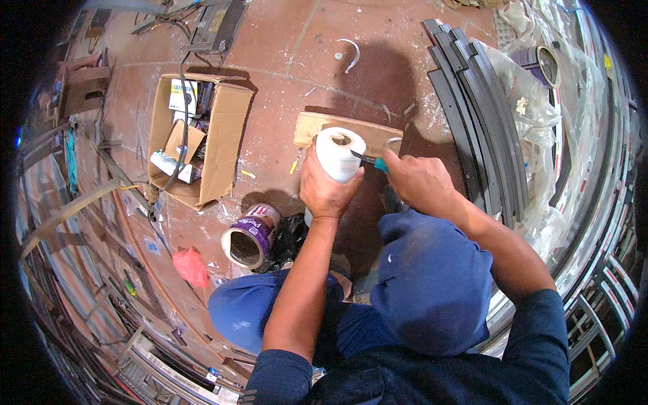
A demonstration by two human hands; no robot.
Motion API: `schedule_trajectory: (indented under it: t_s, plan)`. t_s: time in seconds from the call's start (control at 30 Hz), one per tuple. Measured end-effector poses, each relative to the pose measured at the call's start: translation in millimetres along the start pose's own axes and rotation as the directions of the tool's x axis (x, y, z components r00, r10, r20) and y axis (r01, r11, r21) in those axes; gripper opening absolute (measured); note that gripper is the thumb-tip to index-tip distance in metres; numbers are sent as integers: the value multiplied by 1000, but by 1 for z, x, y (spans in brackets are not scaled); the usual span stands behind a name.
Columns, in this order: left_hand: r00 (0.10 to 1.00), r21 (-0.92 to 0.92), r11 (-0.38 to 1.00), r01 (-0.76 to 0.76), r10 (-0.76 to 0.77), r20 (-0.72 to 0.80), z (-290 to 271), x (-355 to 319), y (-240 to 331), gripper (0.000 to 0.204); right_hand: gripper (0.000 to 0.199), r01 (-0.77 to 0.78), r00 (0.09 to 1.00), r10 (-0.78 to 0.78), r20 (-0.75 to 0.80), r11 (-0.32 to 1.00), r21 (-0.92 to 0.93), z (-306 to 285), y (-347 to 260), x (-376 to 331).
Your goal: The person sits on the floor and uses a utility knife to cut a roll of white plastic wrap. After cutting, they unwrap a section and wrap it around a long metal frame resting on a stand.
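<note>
My left hand (325,187) is wrapped round a roll of white plastic film (337,158), which stands upright with the end of its cardboard core facing up. In my right hand (420,181) is a knife (380,164) with a teal handle, gripped close to the blade. The dark blade points left, and its tip meets the right side of the roll near the top. Behind the roll, a flat wooden board (383,137) lies on the floor. The lower part of the roll is mostly hidden by my hand and forearm.
An open cardboard box (226,142) of small goods stands at left. Nearer lie a purple-and-white open cylinder (260,228) and a pink plastic bag (191,267). Stacked dark strips (472,115) and clear plastic sheeting (543,223) line the right. White scraps dot the reddish floor (277,88).
</note>
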State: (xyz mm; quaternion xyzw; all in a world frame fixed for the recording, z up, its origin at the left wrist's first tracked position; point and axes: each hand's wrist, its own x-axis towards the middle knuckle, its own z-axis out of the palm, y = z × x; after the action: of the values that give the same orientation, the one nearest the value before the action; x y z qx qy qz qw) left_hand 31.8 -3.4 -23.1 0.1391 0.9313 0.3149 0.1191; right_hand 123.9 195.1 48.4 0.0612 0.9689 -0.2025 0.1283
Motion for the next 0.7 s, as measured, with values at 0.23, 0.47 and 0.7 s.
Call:
schedule_trajectory:
  t_s: [0.23, 0.47, 0.7]
  plan:
    - [999, 2, 1000, -20, 21, -46, 0, 0, 4, 109, 11, -20, 999, 21, 46, 999, -25, -3, -5, 7]
    - [998, -36, 997, 63, -63, 17, -9, 2, 15, 104, 14, -78, 991, 80, 109, 997, -23, -11, -13, 8]
    - [999, -6, 999, 35, -35, -10, -2, 0, 2, 109, 17, -75, 976, 88, 200, 994, -74, 7, -2, 13]
